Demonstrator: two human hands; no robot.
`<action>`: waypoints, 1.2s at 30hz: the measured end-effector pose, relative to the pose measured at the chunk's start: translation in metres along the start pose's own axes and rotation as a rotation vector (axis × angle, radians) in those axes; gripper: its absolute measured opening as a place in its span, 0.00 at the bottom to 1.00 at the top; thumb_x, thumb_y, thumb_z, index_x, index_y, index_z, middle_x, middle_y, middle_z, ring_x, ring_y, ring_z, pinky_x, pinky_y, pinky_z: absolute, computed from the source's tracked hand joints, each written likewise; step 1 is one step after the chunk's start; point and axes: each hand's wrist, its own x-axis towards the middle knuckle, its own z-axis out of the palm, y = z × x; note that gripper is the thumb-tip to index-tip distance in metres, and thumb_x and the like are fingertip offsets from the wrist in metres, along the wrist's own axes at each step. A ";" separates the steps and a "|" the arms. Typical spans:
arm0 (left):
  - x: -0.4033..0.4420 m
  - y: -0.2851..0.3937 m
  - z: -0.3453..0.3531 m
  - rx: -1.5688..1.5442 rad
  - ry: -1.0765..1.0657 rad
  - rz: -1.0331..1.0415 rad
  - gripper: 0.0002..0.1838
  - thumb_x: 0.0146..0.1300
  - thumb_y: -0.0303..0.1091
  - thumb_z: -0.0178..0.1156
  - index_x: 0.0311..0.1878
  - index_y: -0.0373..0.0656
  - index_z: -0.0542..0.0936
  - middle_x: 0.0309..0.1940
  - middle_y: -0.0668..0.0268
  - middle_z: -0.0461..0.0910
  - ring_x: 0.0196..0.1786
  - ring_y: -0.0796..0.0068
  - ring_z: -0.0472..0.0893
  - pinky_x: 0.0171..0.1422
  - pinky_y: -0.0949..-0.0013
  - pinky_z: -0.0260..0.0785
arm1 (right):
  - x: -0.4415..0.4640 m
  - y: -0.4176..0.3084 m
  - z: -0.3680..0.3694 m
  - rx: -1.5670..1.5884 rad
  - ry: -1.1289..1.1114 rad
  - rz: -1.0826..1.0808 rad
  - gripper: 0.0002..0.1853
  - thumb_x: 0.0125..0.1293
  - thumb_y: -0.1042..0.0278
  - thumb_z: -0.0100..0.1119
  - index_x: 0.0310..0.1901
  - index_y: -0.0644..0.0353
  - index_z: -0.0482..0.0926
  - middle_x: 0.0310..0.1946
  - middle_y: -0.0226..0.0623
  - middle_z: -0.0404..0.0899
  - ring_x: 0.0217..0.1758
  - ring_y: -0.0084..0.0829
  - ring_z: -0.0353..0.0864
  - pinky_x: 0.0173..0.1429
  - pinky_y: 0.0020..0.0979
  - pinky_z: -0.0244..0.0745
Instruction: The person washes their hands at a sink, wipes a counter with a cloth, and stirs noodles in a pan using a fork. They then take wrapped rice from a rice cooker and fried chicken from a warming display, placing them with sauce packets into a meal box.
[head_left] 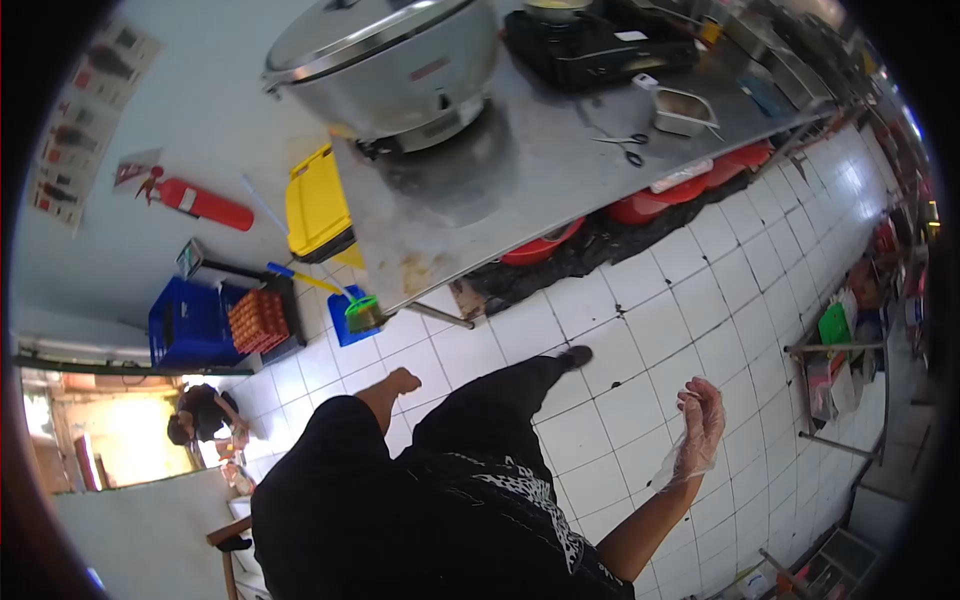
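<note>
Floor: white tiles [585, 440] with dark joints, spreading below the wearer and along a steel table [555, 185].
Glove: one clear plastic glove [672, 468], loose at the wrist, is on the wearer's right hand [700, 425].
Right hand: it hangs over the tiles, well apart from the table; the fingers are loosely bent, a little spread, and seem to pinch nothing.
Left hand: this hand [404, 381] is small in the view and turned away, so I cannot tell if its fingers are pressed together.
Near the left hand: a green broom [363, 316] and a blue dustpan [338, 318], beside the table corner.
Table top: a large metal cooker [395, 95], black-handled scissors [632, 155], a small metal container [682, 127] and a black stove [585, 60].
Below the table: red basins [640, 208].
Wall side: a yellow bin [318, 205], a red extinguisher [205, 203], a blue crate [185, 330] and stacked egg trays [257, 322].
Doorway: another person [205, 413], dressed in dark clothes, bends forward.
</note>
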 end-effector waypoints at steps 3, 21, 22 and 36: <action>0.006 0.073 0.055 0.003 -0.090 0.035 0.28 0.60 0.54 0.63 0.49 0.35 0.84 0.49 0.54 0.84 0.47 0.54 0.85 0.42 0.47 0.80 | 0.032 0.004 -0.066 -0.114 -0.018 -0.028 0.18 0.66 0.64 0.62 0.55 0.62 0.78 0.50 0.38 0.80 0.49 0.33 0.79 0.57 0.33 0.74; -0.111 0.940 0.404 0.642 -0.102 0.839 0.20 0.64 0.37 0.57 0.59 0.44 0.74 0.45 0.66 0.77 0.46 0.65 0.81 0.44 0.59 0.69 | -0.151 0.196 -0.463 -0.049 0.967 0.594 0.20 0.67 0.57 0.61 0.55 0.60 0.77 0.50 0.46 0.80 0.56 0.43 0.79 0.62 0.42 0.73; -0.121 0.948 0.436 0.703 -0.120 0.851 0.20 0.64 0.37 0.57 0.59 0.44 0.74 0.45 0.66 0.77 0.46 0.64 0.81 0.44 0.59 0.69 | -0.161 0.219 -0.485 -0.024 0.977 0.613 0.20 0.67 0.57 0.61 0.55 0.60 0.77 0.50 0.46 0.80 0.56 0.43 0.79 0.63 0.42 0.73; -0.238 0.958 0.791 1.402 -0.090 0.380 0.16 0.69 0.39 0.59 0.56 0.45 0.80 0.39 0.61 0.81 0.43 0.62 0.84 0.53 0.52 0.73 | -0.356 0.407 -0.828 -0.091 1.435 0.802 0.18 0.67 0.58 0.61 0.51 0.61 0.78 0.47 0.46 0.81 0.52 0.44 0.81 0.55 0.41 0.77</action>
